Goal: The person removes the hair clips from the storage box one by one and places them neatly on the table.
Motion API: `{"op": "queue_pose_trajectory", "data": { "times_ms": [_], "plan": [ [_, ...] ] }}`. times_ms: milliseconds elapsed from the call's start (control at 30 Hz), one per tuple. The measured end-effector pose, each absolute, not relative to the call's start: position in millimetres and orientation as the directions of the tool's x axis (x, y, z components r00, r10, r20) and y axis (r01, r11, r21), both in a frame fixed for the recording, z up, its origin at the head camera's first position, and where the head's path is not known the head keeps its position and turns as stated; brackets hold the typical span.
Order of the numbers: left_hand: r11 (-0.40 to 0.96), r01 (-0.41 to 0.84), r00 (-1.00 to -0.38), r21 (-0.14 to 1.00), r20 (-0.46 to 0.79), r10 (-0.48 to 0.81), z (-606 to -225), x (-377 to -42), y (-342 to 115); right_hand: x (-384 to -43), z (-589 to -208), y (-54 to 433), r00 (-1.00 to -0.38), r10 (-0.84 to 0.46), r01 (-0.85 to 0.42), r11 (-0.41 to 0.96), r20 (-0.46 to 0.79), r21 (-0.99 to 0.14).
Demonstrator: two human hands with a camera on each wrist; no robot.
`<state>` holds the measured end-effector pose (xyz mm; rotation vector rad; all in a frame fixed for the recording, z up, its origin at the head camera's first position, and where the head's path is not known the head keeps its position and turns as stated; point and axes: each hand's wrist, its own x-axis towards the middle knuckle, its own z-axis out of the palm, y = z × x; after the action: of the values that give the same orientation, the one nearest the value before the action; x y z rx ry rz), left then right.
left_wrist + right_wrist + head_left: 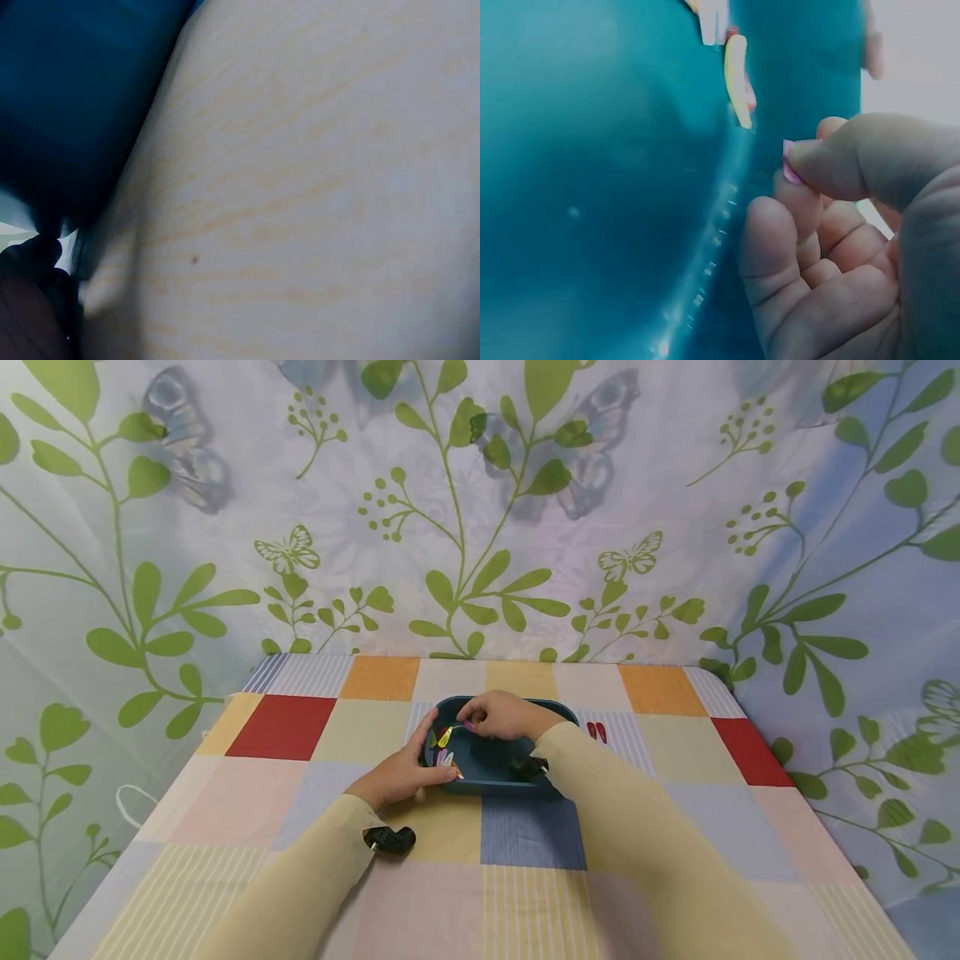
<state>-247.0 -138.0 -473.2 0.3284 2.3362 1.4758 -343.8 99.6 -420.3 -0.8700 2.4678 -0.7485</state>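
A dark teal tray (487, 788) lies on the patchwork cloth, with several small snap hair clips at its left end. Over the tray, my right hand (510, 714) pinches a pink hair clip (790, 174) between thumb and forefinger; most of the clip is hidden by the fingertips. A yellow hair clip (736, 79) lies on the tray floor close by, overlapping a reddish one. Pale clips (444, 758) are grouped nearer the front left corner. My left hand (400, 774) rests against the tray's left end, fingers extended along the side and thumb at the front corner.
Two red hair clips (597, 732) lie side by side on the cloth, just right of the tray. The patchwork tablecloth (405, 893) covers the table. Behind it hangs a leaf-patterned curtain (337, 485). A white cord loop (131, 806) shows at the table's left edge.
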Motion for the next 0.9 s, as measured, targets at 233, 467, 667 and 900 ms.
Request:
{"op": "queue_pose_trajectory", "data": {
  "times_ms": [233, 467, 667, 900],
  "plan": [
    [0.428, 0.013, -0.911, 0.903, -0.166, 0.377, -474.4, -247.0, -138.0, -341.7, -403.3, 120.8, -0.768, -0.626, -0.425, 0.658, -0.138, -0.622],
    [0.434, 0.016, -0.911, 0.901, -0.165, 0.378, -473.7, -247.0, -139.1, -338.3, -386.9, 152.6, -0.829, -0.557, -0.391, 0.639, -0.048, -0.663],
    [0.437, 0.016, -0.909, 0.9, -0.169, 0.38, -473.6, -246.5, -139.3, -336.6, -376.8, 187.2, -0.899, -0.436, -0.293, 0.674, -0.045, -0.678],
    [0.438, 0.017, -0.904, 0.899, -0.173, 0.391, -474.2, -247.5, -138.6, -336.9, -377.7, 234.0, -0.94, -0.334, -0.205, 0.712, -0.067, -0.672]
  ]
}}
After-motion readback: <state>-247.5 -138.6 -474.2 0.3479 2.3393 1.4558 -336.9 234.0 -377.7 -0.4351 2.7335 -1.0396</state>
